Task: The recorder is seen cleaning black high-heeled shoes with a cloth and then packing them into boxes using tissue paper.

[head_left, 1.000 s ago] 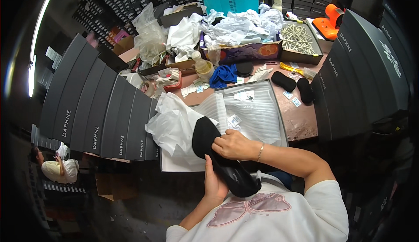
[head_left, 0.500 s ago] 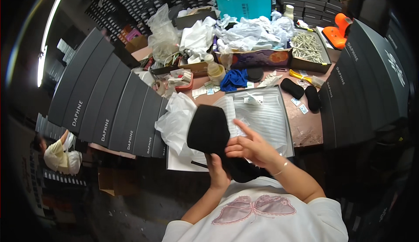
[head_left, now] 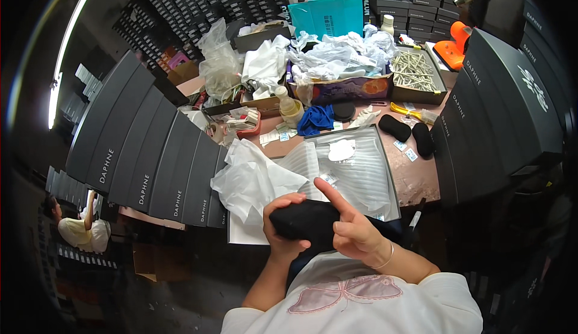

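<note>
A black shoe (head_left: pixel 304 221) is held low in front of my chest, over the near edge of an open shoe box (head_left: pixel 394 198). My left hand (head_left: pixel 283 225) wraps round its rounded end, fingers over the top and thumb below. My right hand (head_left: pixel 358 238) is at the shoe's other end, its index finger stretched out and the rest curled against the black surface. The underside and far end of the shoe are hidden by my hands. White tissue paper (head_left: pixel 253 177) spills from the box's left side, and ribbed white foam wrap (head_left: pixel 361 162) lies inside it.
Dark shoe boxes stand in rows at left (head_left: pixel 129 147) and right (head_left: pixel 494 105). Behind are a box of crumpled paper (head_left: pixel 343 57), a tray of pale sticks (head_left: pixel 415 69), a bottle (head_left: pixel 290 110) and a blue cloth (head_left: pixel 316 120). Two black pads (head_left: pixel 395 127) lie right. Another person (head_left: pixel 84 231) is far left.
The shoe has been lowered and turned from upright to nearly sideways. My left hand has moved up round its end. My right hand has come down slightly, index finger still out.
</note>
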`<state>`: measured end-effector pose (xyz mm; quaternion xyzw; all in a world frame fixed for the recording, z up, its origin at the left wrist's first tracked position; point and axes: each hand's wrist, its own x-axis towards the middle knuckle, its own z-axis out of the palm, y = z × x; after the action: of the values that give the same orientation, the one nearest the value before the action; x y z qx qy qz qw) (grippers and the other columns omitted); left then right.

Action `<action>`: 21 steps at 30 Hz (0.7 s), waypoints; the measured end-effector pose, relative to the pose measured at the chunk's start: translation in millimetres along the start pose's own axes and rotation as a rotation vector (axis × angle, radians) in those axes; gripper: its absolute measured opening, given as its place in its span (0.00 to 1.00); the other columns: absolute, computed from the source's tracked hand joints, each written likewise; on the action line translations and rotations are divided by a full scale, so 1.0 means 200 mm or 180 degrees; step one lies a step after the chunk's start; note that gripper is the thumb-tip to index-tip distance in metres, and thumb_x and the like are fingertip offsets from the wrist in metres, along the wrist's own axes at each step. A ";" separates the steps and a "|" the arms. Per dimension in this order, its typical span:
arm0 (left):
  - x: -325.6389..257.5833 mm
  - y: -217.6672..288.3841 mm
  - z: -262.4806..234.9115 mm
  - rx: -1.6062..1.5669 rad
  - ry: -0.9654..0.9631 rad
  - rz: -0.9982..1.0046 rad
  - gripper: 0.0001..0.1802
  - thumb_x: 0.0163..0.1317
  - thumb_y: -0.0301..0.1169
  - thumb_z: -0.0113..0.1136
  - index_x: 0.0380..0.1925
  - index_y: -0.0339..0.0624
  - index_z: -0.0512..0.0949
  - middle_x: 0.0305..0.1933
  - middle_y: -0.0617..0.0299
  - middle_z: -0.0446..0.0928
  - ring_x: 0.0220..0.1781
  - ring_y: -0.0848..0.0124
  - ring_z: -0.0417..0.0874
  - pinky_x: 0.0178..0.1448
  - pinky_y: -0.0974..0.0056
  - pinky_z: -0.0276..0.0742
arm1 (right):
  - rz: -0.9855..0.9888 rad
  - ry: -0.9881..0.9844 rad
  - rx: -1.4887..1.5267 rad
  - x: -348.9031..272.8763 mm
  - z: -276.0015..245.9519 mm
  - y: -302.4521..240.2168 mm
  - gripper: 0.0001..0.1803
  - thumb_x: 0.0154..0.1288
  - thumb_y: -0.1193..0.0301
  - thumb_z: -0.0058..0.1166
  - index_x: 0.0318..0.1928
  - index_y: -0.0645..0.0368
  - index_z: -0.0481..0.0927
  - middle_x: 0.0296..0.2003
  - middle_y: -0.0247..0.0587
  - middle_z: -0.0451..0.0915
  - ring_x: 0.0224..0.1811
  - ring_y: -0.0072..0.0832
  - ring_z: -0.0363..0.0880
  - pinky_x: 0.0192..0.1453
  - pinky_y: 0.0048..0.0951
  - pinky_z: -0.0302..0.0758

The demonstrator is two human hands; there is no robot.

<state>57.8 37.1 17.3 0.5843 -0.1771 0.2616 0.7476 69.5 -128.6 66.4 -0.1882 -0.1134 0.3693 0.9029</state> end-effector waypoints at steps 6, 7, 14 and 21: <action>0.01 -0.01 -0.03 0.0397 -0.0152 0.0176 0.45 0.35 0.51 0.81 0.50 0.38 0.70 0.50 0.48 0.75 0.55 0.55 0.76 0.63 0.49 0.70 | 0.0278 -0.0037 -0.0417 0.02 -0.06 -0.03 0.34 0.70 0.72 0.50 0.73 0.59 0.54 0.66 0.40 0.63 0.65 0.25 0.65 0.66 0.27 0.64; 0.04 0.03 -0.03 0.0410 -0.0026 -0.0193 0.45 0.35 0.53 0.81 0.49 0.38 0.71 0.48 0.51 0.76 0.54 0.59 0.78 0.61 0.55 0.72 | 0.0291 -0.0084 -0.0882 0.00 -0.04 -0.04 0.33 0.70 0.72 0.49 0.72 0.59 0.55 0.66 0.40 0.63 0.66 0.25 0.64 0.66 0.27 0.63; 0.13 0.10 -0.16 0.0234 0.0175 -0.1901 0.36 0.53 0.54 0.70 0.48 0.35 0.72 0.40 0.64 0.76 0.41 0.77 0.76 0.48 0.71 0.75 | 0.0640 -0.0776 -0.4078 -0.17 -0.08 -0.30 0.23 0.72 0.68 0.48 0.64 0.63 0.69 0.49 0.53 0.79 0.52 0.35 0.79 0.62 0.30 0.72; -0.05 0.01 -0.17 -0.0106 0.0383 -0.2767 0.29 0.63 0.48 0.62 0.52 0.35 0.72 0.45 0.62 0.76 0.46 0.75 0.77 0.51 0.70 0.75 | -0.0496 -0.1645 -0.5569 -0.08 -0.35 0.06 0.40 0.71 0.40 0.31 0.52 0.74 0.64 0.43 0.57 0.67 0.51 0.51 0.69 0.73 0.65 0.33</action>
<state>47.7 69.5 4.9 0.5761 0.1249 -0.0466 0.8064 74.8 -151.1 -3.2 -0.7085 -0.5637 0.1203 0.4072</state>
